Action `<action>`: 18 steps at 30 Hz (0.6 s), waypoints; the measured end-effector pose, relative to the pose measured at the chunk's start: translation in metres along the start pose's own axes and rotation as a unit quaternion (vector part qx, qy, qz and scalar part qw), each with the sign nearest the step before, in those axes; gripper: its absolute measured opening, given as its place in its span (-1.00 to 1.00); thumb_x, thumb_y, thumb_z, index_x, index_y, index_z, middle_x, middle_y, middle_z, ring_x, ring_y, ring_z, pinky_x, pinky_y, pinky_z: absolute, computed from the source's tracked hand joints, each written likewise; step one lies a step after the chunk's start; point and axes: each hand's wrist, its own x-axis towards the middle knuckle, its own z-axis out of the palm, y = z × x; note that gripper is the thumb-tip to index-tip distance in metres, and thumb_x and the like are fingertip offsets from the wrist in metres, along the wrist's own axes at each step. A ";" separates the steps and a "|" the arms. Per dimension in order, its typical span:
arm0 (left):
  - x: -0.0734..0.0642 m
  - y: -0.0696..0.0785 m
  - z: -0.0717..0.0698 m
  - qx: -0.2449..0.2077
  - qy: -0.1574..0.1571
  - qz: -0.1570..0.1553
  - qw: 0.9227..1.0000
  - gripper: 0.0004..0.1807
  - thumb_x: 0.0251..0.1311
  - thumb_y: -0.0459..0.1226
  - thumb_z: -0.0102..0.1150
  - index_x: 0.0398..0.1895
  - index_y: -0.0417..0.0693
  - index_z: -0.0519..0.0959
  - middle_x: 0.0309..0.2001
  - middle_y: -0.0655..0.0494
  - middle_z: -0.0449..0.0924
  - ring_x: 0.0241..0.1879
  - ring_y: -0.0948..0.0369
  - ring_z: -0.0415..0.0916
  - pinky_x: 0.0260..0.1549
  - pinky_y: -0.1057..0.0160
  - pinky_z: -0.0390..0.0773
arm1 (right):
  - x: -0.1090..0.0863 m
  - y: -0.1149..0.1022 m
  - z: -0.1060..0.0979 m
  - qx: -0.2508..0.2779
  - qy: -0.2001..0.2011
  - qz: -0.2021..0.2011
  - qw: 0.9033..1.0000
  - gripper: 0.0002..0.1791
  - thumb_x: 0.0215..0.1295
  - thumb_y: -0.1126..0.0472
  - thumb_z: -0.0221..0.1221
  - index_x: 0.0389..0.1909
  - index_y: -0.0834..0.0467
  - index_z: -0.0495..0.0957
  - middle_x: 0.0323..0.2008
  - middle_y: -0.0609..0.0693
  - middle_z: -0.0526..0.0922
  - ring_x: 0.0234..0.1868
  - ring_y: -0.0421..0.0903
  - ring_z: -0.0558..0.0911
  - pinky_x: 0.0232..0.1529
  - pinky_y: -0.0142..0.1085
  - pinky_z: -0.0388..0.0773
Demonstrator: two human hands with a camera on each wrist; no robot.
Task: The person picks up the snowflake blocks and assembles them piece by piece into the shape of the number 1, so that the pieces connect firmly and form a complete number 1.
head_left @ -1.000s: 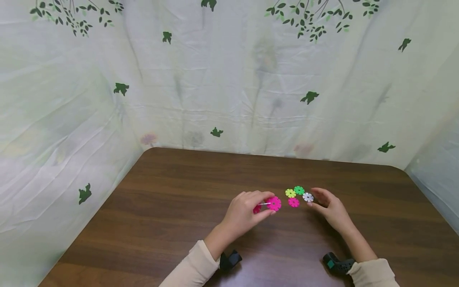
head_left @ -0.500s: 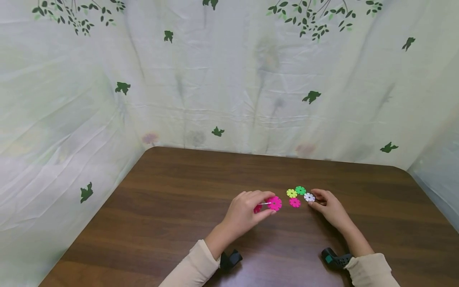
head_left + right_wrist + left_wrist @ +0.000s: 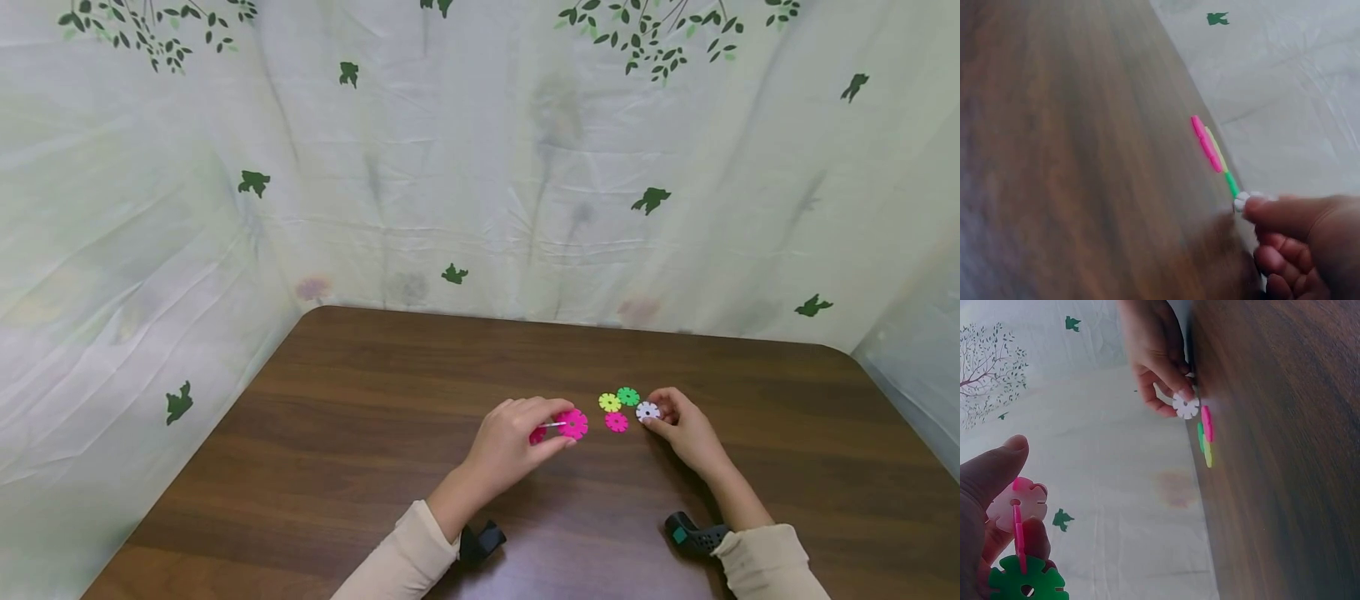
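Observation:
My left hand (image 3: 510,435) grips a small joined build of notched plastic discs, with a pink disc (image 3: 573,424) facing up between fingers and thumb. The left wrist view shows more of this build: a green disc (image 3: 1007,581) at its near end, a pale disc (image 3: 1000,509) behind, and a pink one edge-on joining them. My right hand (image 3: 696,439) pinches a white notched disc (image 3: 647,409) by its edge, tilted up in the left wrist view. Beside it on the table lie a yellow disc (image 3: 610,402), a green disc (image 3: 628,396) and a pink disc (image 3: 617,422).
The brown wooden table (image 3: 390,375) has rounded far corners. Behind it hangs a pale curtain (image 3: 495,183) printed with leaves and birds. Each wrist wears a black camera, the left camera (image 3: 482,543) and the right camera (image 3: 693,535) both close over the tabletop.
My right hand has closed its fingers onto the white disc, which now tilts up in its pinch. The left hand and its joined discs stay almost where they were.

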 end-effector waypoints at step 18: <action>0.001 -0.001 -0.001 -0.005 0.000 -0.003 1.000 -0.63 -0.10 -0.14 0.37 -0.18 -0.04 0.59 -0.31 0.22 0.60 -0.35 0.35 0.51 -0.31 0.40 0.44 | -0.006 -0.045 -0.014 0.137 0.000 -0.060 0.989 -0.76 0.18 0.24 0.17 -0.20 0.29 0.43 -0.33 0.13 0.51 -0.35 0.01 0.54 -0.35 -0.33 0.52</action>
